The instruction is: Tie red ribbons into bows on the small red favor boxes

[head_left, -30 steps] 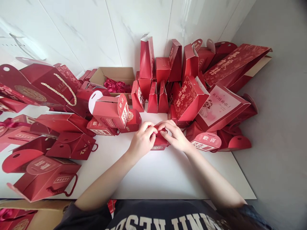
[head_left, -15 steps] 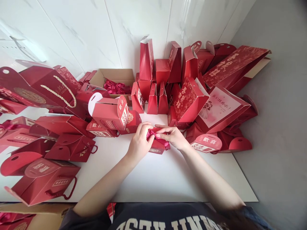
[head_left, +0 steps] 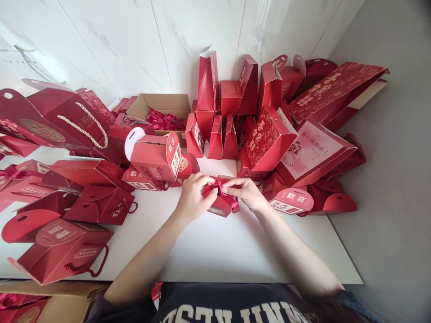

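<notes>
Mid-knot on a small red paper box (head_left: 218,206), resting on the white desk (head_left: 215,255) near the middle, toward its far edge. Across the box top, a dark pink satin ribbon (head_left: 231,201), with one tail draped down the right side.

Left hand (head_left: 193,197) at the box's left, fingers (head_left: 206,183) closed in a pinch on the ribbon. Right hand (head_left: 247,193) opposite, thumb and forefinger likewise pinched on the ribbon, the other fingers loosely curled. Loop or plain crossing — hidden under the fingertips.

Judged as the tying stage: ribbon over the lid, knot apparently not yet snug. Seems to call for an even pull from both sides with the box kept flat on the desk, so as not to tip it or crush the thin card.

Along the far edge, a crowd of upright folded red gift boxes (head_left: 215,139). Beside them, an open brown cardboard carton (head_left: 161,102) holding more pink ribbons (head_left: 164,121). Toward the left edge, a red paper bag with a gold rope handle (head_left: 67,105) among larger red boxes. Just beside the right wrist, a red box with a rounded pink flap (head_left: 292,200).
</notes>
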{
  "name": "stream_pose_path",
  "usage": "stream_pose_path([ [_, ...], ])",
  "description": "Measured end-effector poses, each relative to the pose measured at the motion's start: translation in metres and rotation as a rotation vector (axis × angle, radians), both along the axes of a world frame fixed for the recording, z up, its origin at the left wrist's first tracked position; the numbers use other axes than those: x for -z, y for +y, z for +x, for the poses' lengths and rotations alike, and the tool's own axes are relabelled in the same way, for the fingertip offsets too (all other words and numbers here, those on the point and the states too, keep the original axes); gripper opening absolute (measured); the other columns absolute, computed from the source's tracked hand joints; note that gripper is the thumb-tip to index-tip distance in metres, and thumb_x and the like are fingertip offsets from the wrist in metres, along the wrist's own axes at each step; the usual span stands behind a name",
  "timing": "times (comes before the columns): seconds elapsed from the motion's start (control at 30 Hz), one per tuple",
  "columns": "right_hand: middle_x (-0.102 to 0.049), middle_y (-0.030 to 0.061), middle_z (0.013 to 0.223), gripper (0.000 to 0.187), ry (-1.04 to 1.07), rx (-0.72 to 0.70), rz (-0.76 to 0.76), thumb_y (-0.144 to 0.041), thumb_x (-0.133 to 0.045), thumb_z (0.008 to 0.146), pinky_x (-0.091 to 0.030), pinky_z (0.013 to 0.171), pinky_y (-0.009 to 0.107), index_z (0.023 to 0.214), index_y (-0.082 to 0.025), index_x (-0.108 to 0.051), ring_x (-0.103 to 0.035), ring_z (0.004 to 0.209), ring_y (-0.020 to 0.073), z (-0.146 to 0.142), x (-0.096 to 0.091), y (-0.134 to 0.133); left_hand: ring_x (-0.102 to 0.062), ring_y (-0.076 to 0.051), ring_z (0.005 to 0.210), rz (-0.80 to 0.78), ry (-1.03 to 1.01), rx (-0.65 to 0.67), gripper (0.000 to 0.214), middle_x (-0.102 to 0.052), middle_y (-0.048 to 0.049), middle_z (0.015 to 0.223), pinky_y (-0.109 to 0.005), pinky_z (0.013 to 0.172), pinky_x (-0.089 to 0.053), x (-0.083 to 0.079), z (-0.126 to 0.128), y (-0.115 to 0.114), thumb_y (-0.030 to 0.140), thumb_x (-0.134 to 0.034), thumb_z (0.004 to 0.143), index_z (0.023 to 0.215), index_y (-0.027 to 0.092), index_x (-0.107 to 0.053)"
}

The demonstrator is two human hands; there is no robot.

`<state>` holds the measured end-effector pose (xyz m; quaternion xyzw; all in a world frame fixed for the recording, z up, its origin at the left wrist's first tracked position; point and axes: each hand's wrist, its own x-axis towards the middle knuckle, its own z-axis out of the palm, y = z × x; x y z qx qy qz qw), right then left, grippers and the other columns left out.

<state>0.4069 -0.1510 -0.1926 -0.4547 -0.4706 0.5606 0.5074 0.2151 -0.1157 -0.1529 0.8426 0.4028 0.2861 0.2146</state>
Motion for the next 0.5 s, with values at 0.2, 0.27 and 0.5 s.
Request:
stream_pose_path([
  [0.2, -0.068, 0.0064, 0.124, 0.025, -0.125, -0.025, 0.001, -0.045, -0.076, 0.074, -0.041, 0.108, 0.045, 0.086, -0.023, -0.078, -0.057, 0.125, 0.0309, 0.003, -0.009, -0.003, -0.057, -0.018, 0.082, 0.002, -0.075, -0.035, 0.017, -0.064, -0.0022, 0.082, -0.033, 0.082, -0.043, 0.005, 0.001, 0.002, 0.033, -0.057, 0.09, 0.08, 0.021, -0.064],
  [0.27, -0.065, 0.0077, 0.128, 0.02, -0.155, -0.023, -0.004, -0.04, -0.073, 0.078, -0.044, 0.104, 0.043, 0.084, -0.021, -0.075, -0.057, 0.124, 0.0305, 0.003, -0.011, -0.005, -0.057, -0.018, 0.08, 0.017, -0.07, -0.039, 0.018, -0.063, -0.0017, 0.08, -0.032, 0.081, -0.043, 0.006, -0.001, 0.001, 0.032, -0.057, 0.09, 0.077, 0.021, -0.063],
  [0.5, -0.062, 0.012, 0.131, 0.007, -0.239, 0.063, -0.025, -0.024, -0.061, 0.079, -0.045, 0.1, 0.041, 0.075, -0.019, -0.063, -0.061, 0.118, 0.028, 0.006, -0.012, -0.011, -0.051, -0.017, 0.074, 0.016, -0.037, -0.023, 0.018, -0.056, 0.0005, 0.073, -0.031, 0.073, -0.04, 0.007, -0.009, -0.006, 0.021, -0.053, 0.089, 0.071, 0.02, -0.05],
])
